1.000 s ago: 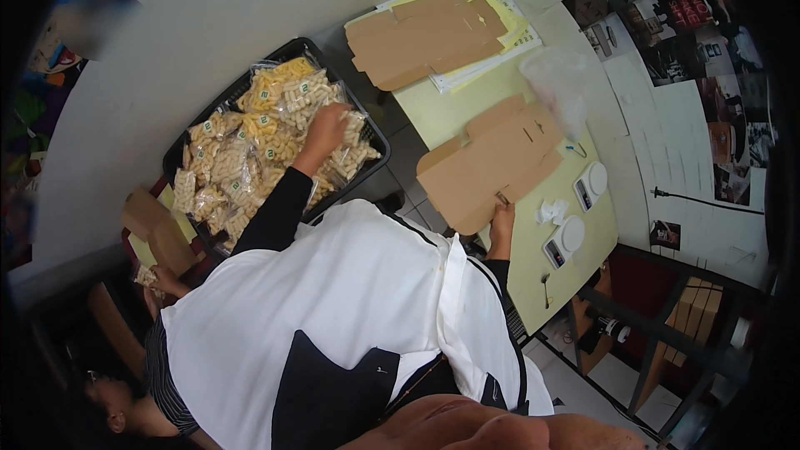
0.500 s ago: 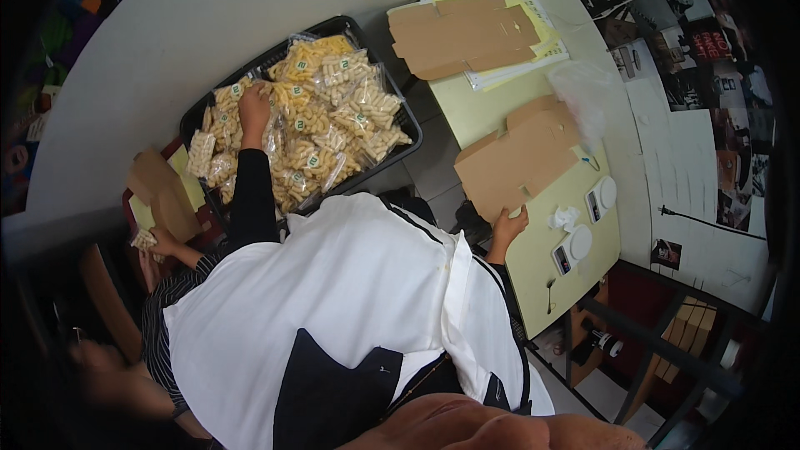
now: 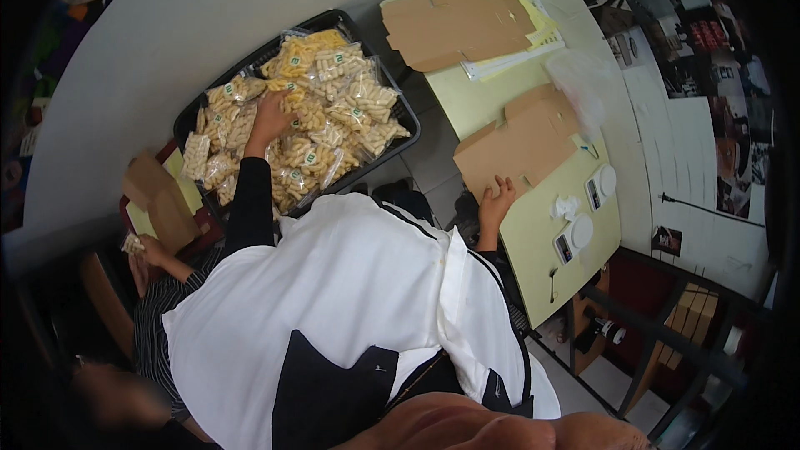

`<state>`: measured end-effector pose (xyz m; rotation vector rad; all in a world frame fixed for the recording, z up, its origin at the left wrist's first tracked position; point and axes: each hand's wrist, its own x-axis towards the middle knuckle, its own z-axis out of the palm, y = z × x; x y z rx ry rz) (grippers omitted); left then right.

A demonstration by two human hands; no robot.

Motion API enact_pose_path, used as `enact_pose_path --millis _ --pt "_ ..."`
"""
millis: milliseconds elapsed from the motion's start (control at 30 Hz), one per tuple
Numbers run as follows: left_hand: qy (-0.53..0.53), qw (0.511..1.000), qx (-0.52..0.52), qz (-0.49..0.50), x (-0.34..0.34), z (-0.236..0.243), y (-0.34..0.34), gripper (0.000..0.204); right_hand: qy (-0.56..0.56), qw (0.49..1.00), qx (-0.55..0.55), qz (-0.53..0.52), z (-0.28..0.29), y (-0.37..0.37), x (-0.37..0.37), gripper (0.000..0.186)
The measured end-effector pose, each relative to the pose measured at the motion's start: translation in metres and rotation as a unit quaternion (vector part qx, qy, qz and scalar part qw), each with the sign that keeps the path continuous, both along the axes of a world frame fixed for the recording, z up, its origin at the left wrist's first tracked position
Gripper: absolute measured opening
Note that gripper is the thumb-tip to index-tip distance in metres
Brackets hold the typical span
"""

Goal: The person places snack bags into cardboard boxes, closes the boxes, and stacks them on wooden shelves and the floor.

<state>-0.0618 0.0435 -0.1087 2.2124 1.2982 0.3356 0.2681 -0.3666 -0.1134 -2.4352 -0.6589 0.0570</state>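
A black plastic crate (image 3: pixel 392 146) is heaped with clear bags of pale, finger-shaped pieces (image 3: pixel 312 125), many bearing green-marked labels. My left hand (image 3: pixel 271 121) reaches over the middle-left of the heap, thumb and fingers apart, its fingertips at the bags. It does not appear to hold any of them. On the right, my right hand (image 3: pixel 497 200) rests with spread fingers at the near edge of a flat, die-cut brown cardboard box blank (image 3: pixel 521 146). That blank lies on a pale yellow table (image 3: pixel 537 283).
Another box blank (image 3: pixel 458 29) lies on papers at the table's far end. Two small scales (image 3: pixel 573 237), crumpled white tissue (image 3: pixel 565 207) and a dark spoon (image 3: pixel 552 285) are on the table. At left, another person's hand (image 3: pixel 154 254) holds a small bag beside a brown box (image 3: pixel 162 200).
My left hand has moved right and slightly nearer across the bags. My right hand has shifted up and left, its fingers now spread on the blank's edge. A bag at the crate's left has shifted.
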Motion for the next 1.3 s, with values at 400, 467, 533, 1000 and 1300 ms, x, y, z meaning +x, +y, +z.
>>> enact_pose_path --millis 400,467,533,1000,1300 --pt "0.216 0.963 0.072 -0.143 0.034 0.024 0.018 0.05 0.004 0.997 0.058 -0.048 -0.005 -0.028 -0.028 0.035" --pt "0.226 0.964 0.022 -0.137 0.036 0.027 0.026 0.054 0.002 0.998 0.034 -0.055 -0.006 -0.031 -0.026 0.034" --pt "0.217 0.969 0.005 -0.12 0.044 0.04 0.022 0.052 -0.002 0.997 0.036 -0.063 -0.003 -0.032 -0.027 0.034" --pt "0.299 0.944 0.006 -0.139 0.067 0.076 0.02 0.058 0.027 0.98 0.053 -0.19 -0.023 -0.054 -0.029 0.053" --pt "0.205 0.963 0.048 -0.17 0.088 0.086 0.02 0.05 0.339 0.871 0.262 -0.243 -0.052 -0.037 0.017 0.045"
